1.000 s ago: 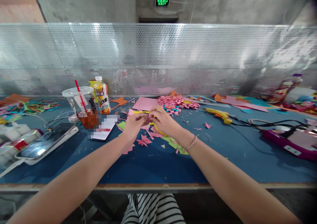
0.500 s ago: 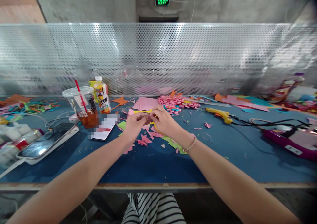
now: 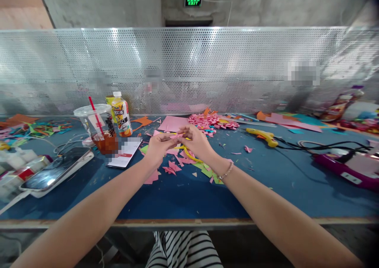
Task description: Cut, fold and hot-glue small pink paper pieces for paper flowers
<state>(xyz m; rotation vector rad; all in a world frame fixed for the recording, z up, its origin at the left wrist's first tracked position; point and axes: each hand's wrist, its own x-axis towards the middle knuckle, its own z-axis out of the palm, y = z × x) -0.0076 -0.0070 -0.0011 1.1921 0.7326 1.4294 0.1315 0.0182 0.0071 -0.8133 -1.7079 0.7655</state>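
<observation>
On the left of the blue worktop (image 3: pixel 166 197) lies a phone (image 3: pixel 55 172). Next to it stands a plastic cup (image 3: pixel 99 126) with a red straw and brown drink, and a small juice bottle (image 3: pixel 122 115) is just behind it.

In the middle, the person's two hands meet above the worktop. The left hand (image 3: pixel 158 147) is closed, with its fingertips pinching a small paper piece (image 3: pixel 174 138). The right hand (image 3: pixel 197 141) pinches the same piece from the other side. The step looks like folding or pressing the little paper between the fingers. The next move likely calls for a small, careful squeeze, so that the edges line up and the paper does not tear.

The paper piece is thin and looks pink with some yellow, but it is mostly hidden by the fingers, so its shape is hard to tell. A yellow strip (image 3: pixel 189 154) curls under the right hand. Pink and green scraps (image 3: pixel 173 167) lie on the worktop just below the hands.

Behind the hands sits a pile of pink folded bits (image 3: pixel 207 122). Further right lies a yellow glue gun (image 3: pixel 263 136).
</observation>
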